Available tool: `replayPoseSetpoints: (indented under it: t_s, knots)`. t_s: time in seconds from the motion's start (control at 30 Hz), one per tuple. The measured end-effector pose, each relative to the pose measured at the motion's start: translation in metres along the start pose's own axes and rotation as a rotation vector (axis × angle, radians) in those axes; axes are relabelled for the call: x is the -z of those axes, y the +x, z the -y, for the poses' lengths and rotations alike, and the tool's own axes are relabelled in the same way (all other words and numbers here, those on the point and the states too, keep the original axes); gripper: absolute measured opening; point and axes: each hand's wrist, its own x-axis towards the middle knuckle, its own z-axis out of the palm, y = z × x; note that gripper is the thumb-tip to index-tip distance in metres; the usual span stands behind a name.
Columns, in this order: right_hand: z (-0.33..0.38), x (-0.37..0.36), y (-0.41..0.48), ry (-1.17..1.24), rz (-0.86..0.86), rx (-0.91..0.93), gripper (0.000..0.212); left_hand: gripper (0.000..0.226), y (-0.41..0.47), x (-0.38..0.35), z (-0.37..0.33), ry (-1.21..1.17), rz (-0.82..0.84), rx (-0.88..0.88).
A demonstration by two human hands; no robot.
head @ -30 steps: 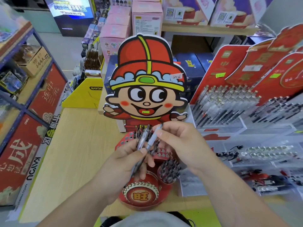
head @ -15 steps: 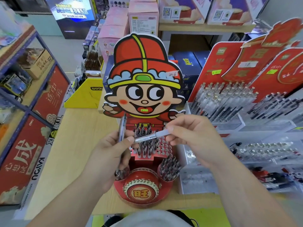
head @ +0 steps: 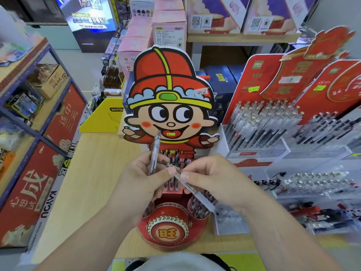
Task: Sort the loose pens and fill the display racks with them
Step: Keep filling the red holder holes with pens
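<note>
A red cartoon-figure pen display rack [head: 170,118] stands on the wooden table, with pens in its stepped holes and in two round cups at its base. My left hand [head: 136,184] holds a clear pen [head: 154,151] upright in front of the rack. My right hand [head: 213,178] pinches a second clear pen [head: 197,194] that slants down to the right, its upper end meeting my left thumb. Both hands hover over the rack's middle tier, hiding most of its holes.
Clear acrylic racks full of pens [head: 273,122] with red header cards stand to the right, and flatter trays of pens [head: 312,180] lie below them. A yellow box [head: 101,118] sits behind on the left. A blue shelf unit [head: 39,106] lines the left side.
My right hand has swung its pen from lying sideways to slanting down to the right. My left hand's pen has shifted right, in front of the figure's chin. The view moved closer.
</note>
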Motion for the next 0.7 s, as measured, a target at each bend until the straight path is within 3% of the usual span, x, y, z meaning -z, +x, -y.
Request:
replayPoseSetpoints:
  t_s: [0.2, 0.3, 0.47, 0.7]
  knots:
    - [-0.005, 0.007, 0.002, 0.044, -0.067, -0.014, 0.01, 0.015, 0.001, -0.003, 0.002, 0.024, 0.017, 0.007]
    - [-0.002, 0.02, 0.005, 0.041, -0.24, 0.05, 0.019, 0.035, 0.004, 0.002, 0.006, -0.008, -0.06, 0.035]
    - [0.005, 0.035, 0.014, -0.09, -0.515, 0.254, 0.02, 0.034, 0.01, 0.017, 0.014, 0.009, -0.132, 0.042]
    - [-0.013, 0.016, 0.046, -0.146, -0.53, 0.228, 0.021, 0.029, 0.024, 0.028, 0.019, 0.006, -0.166, 0.081]
